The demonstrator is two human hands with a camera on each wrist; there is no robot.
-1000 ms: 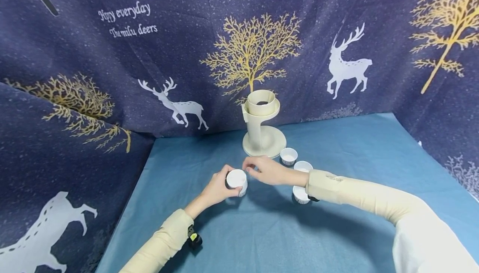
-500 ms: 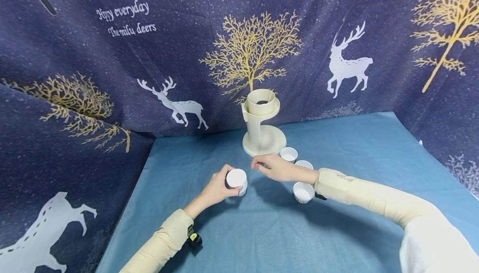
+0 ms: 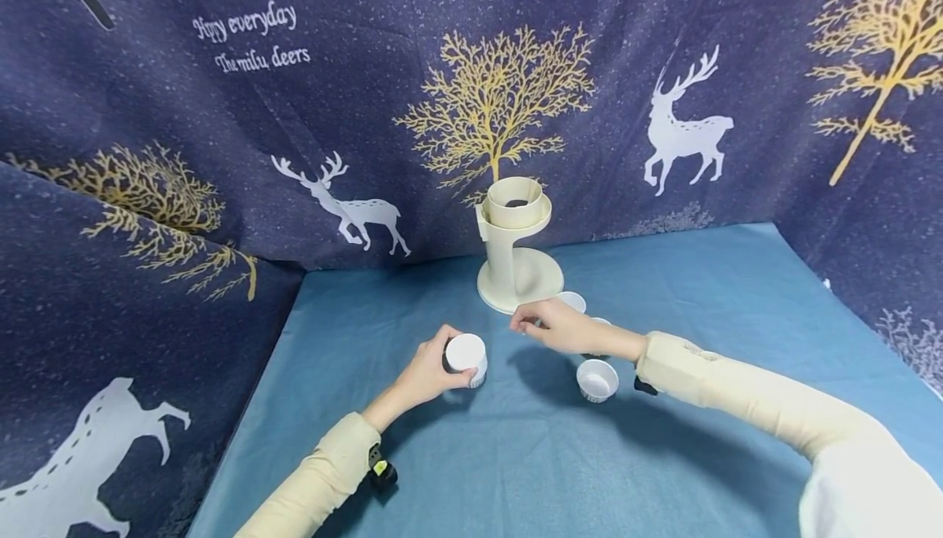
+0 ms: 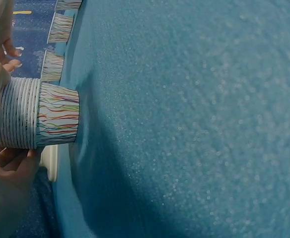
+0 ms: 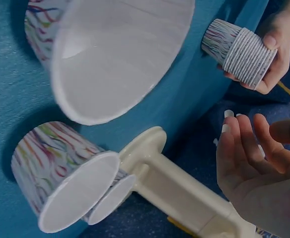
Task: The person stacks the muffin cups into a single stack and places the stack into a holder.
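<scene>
My left hand (image 3: 427,372) grips a stack of white paper baking cups (image 3: 466,354), fingers and thumb around its sides. In the left wrist view, the stack (image 4: 40,116) shows many nested rims and wavy coloured stripes on the outermost cup. My right hand (image 3: 556,327) hovers to the right of the stack, its fingers loosely bent around nothing. One single baking cup (image 3: 597,381) stands just below the right wrist. Two more are partly covered by the right hand and forearm; in the right wrist view, a striped cup (image 5: 60,173) stands with another cup (image 5: 112,198) behind it.
A cream stand (image 3: 503,264) with a round base and a ring-shaped holder rises at the back of the blue-covered table (image 3: 471,472). Behind it hangs a dark blue cloth (image 3: 354,112) printed with deer and golden trees.
My right hand has drawn back to the right, away from the stack, uncovering the front single cup and covering more of the rear ones. The left hand stays put with the stack.
</scene>
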